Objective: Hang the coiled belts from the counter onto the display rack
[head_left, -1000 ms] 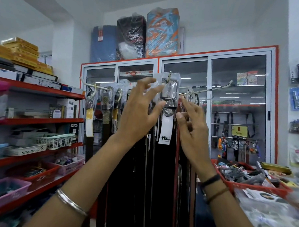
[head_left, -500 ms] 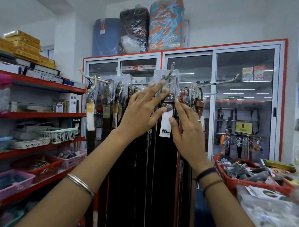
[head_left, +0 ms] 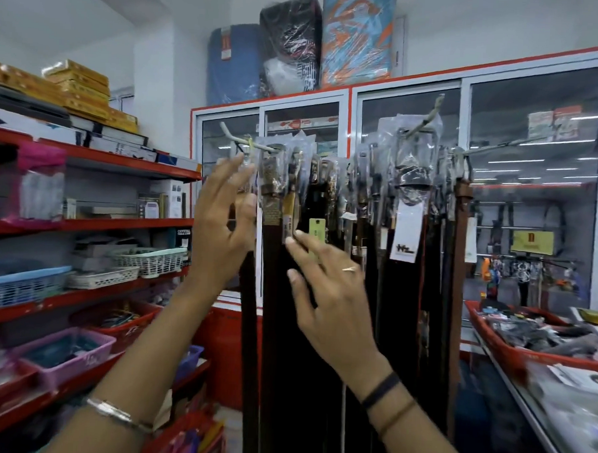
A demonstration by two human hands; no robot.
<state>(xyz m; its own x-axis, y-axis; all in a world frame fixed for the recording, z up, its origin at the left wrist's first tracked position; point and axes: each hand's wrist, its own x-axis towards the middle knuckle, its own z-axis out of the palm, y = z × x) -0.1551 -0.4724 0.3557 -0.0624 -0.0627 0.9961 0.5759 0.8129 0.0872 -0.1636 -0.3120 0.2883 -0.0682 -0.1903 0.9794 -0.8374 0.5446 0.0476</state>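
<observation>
left hand [head_left: 222,230]: fingers spread wide beside leftmost plastic-sleeved belt | right hand [head_left: 329,296]: fingers spread, fingertips at green paper tag [head_left: 317,230] | dark leather belts [head_left: 320,330] hung from white metal rack prongs [head_left: 429,119]

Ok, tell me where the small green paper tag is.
Head view, centre: the small green paper tag hangs among the dark hanging belts, just above the right hand fingertips.

Head camera faces forward, close to the hanging belts [head_left: 322,296]
</observation>
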